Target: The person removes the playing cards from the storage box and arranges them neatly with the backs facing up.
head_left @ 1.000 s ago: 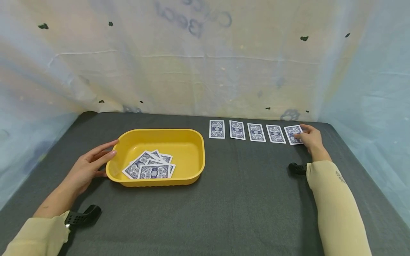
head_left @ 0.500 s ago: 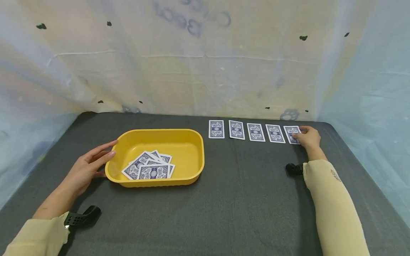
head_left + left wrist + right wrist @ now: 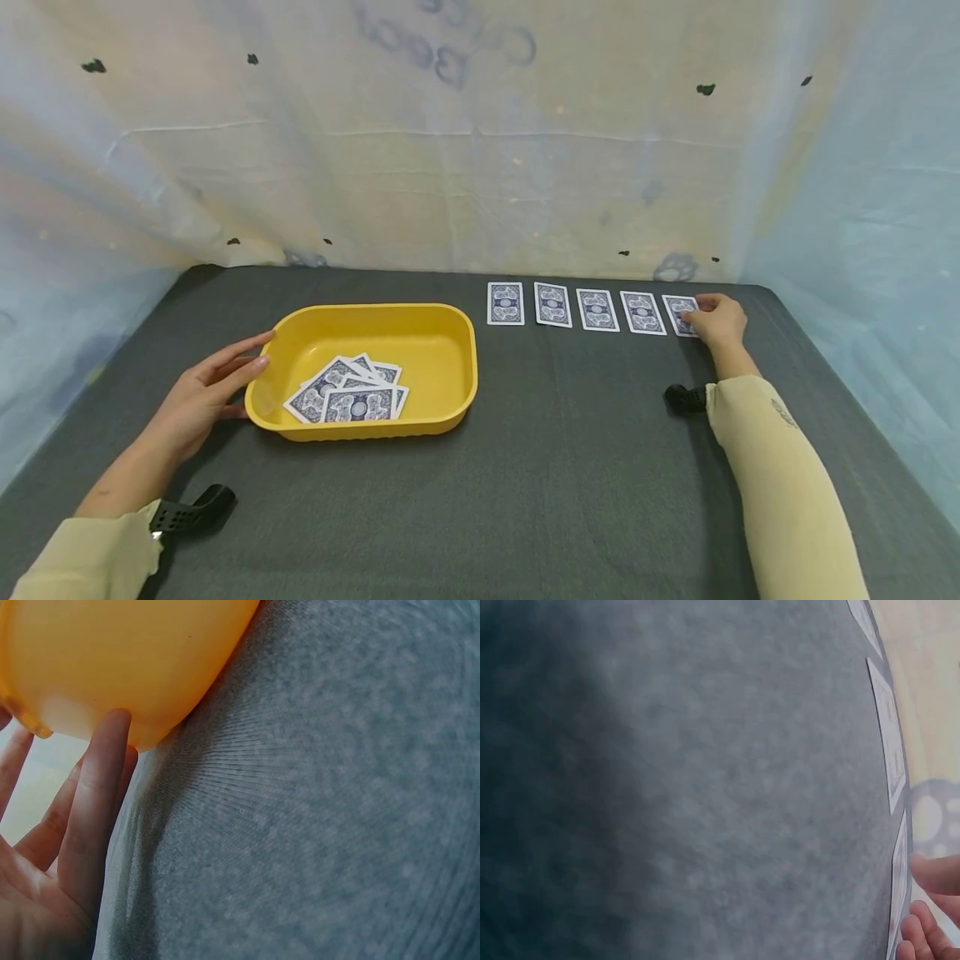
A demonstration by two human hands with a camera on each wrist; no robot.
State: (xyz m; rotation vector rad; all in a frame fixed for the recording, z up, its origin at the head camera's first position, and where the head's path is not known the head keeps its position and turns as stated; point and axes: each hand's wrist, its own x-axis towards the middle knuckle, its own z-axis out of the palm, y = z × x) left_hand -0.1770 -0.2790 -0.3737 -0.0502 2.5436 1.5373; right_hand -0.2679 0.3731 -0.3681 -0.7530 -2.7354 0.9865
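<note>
"Where did the rightmost card point(image 3: 674, 306) lie?"

"Just left of my right grip point(image 3: 722, 322), the nearer one; flat on the counter point(image 3: 555, 492), its long axis pointing away from me; my thumb and fingers touched it, loosely parted."

"And your left grip point(image 3: 191, 404)?"

"Well apart from it; spread fingers touched the left end of the yellow tray point(image 3: 441, 367)."

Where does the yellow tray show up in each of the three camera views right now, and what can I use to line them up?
Head: the yellow tray is left of centre, holding some cards, with the left hand at its left end.
Left wrist: the tray is at the upper left, cut off by the top edge.
Right wrist: not in it.
Shared landmark: the gray cloth, visible in all three.
</note>
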